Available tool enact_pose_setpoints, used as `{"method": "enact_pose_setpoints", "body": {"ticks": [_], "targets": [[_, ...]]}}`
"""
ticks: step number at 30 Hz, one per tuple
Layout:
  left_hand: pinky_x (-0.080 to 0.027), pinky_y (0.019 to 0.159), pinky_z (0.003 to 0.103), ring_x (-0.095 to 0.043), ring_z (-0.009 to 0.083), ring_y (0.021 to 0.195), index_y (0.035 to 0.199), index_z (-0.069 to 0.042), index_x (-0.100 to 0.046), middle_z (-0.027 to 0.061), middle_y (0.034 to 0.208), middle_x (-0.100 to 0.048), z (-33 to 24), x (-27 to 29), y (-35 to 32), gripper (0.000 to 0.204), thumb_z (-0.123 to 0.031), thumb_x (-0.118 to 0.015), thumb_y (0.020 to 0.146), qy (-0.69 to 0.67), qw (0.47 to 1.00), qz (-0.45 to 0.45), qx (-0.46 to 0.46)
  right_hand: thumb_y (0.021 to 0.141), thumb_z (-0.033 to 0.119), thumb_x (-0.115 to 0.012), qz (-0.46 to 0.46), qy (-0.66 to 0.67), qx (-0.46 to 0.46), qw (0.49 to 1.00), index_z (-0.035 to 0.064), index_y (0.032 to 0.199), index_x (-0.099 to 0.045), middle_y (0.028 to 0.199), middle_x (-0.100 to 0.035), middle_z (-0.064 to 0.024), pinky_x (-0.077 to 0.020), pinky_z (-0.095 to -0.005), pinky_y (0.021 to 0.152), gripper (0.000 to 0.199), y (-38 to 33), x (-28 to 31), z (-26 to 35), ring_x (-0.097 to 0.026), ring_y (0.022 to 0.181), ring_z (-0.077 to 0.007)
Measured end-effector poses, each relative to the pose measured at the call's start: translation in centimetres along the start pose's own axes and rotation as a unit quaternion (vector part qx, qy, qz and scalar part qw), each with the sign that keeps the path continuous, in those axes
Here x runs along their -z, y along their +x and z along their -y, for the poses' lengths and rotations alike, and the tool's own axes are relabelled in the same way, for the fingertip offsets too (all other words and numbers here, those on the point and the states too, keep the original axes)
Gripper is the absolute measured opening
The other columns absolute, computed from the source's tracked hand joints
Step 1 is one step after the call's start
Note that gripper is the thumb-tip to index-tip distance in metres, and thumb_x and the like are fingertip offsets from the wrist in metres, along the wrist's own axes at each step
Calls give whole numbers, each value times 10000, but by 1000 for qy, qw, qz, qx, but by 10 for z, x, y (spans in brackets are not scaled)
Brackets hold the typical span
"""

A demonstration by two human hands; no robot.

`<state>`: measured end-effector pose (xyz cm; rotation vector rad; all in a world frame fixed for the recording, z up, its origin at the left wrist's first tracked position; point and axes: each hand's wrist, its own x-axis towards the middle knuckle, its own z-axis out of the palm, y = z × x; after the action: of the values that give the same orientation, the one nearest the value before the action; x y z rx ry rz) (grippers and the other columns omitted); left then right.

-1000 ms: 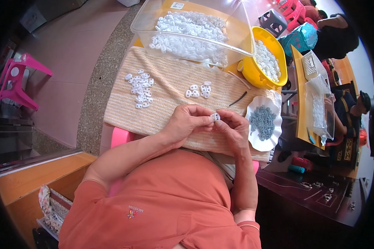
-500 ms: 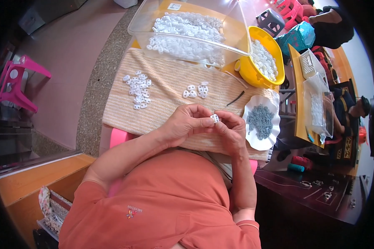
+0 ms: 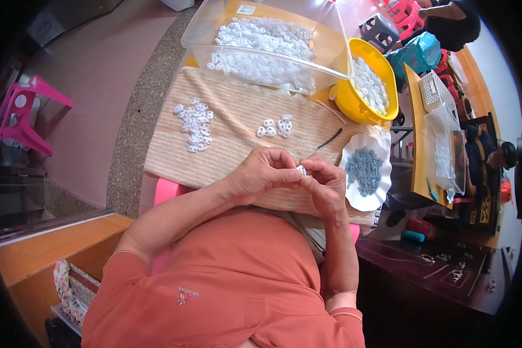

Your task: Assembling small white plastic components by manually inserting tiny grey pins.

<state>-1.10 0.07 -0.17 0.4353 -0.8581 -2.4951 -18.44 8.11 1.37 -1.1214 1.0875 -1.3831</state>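
Observation:
My left hand (image 3: 265, 173) and my right hand (image 3: 326, 184) meet over the near edge of a striped beige cloth (image 3: 238, 110), fingertips pinched together on one small white plastic piece (image 3: 301, 170). Both hands grip it. On the cloth lie a loose cluster of several white pieces (image 3: 195, 124) at the left and a smaller group (image 3: 275, 127) in the middle. A thin dark stick (image 3: 329, 138) lies on the cloth to the right. A white scalloped dish (image 3: 355, 198) holding a heap of small grey parts (image 3: 364, 170) sits right beside my right hand.
A clear plastic tub (image 3: 226, 17) of white pieces stands at the far side, a yellow bowl (image 3: 349, 101) of white pieces to its right. A pink stool (image 3: 14, 116) stands on the floor at left. Another person (image 3: 452, 23) and white baskets (image 3: 441, 122) are at the right.
My hands stay pinched on the small white piece with only slight finger movement; the view has shifted a little.

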Motion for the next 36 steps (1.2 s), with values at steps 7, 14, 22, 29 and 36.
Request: {"method": "enact_pose_setpoints", "body": {"ticks": [7,14,22,29,36], "targets": [[-525,705,246,-632,116,753,853,-30,-618,55,821,-659,0,1,0,139,-116,-726,844,38,998,40,-16,798,37,-743,20,-79,-2,997,-12,1062,-672,898,-583,-60,-474,-235,690,277,-4,4,3,-563,806,-132],[-531,707,249,-637,121,752,858,-22,-614,65,823,-660,0,-1,0,140,-113,-720,850,30,999,32,-3,804,53,-746,11,-75,-62,995,-17,1000,-650,906,-580,-50,-485,-225,705,229,-4,6,5,-583,817,-128],[-523,709,228,-634,89,769,876,-2,-640,97,932,-677,-9,-4,0,92,-64,-703,850,127,989,-61,-54,828,-43,-678,-40,-188,-65,979,0,898,-612,875,-580,-20,-492,-222,709,106,13,11,25,-596,788,-88],[-538,693,241,-655,105,780,876,10,-660,88,920,-697,-25,-4,-4,118,-71,-724,820,367,898,-163,-182,889,106,-672,-307,-445,153,827,-22,1074,-657,814,-633,-24,-474,-198,609,225,67,68,80,-582,696,-68],[-543,667,342,-671,276,747,869,-14,-643,133,831,-659,-58,8,-18,120,-84,-698,788,618,704,-219,-273,861,128,-648,-309,-537,153,770,22,1052,-665,933,-678,-136,-511,-330,733,219,52,82,61,-663,785,-250]]}}
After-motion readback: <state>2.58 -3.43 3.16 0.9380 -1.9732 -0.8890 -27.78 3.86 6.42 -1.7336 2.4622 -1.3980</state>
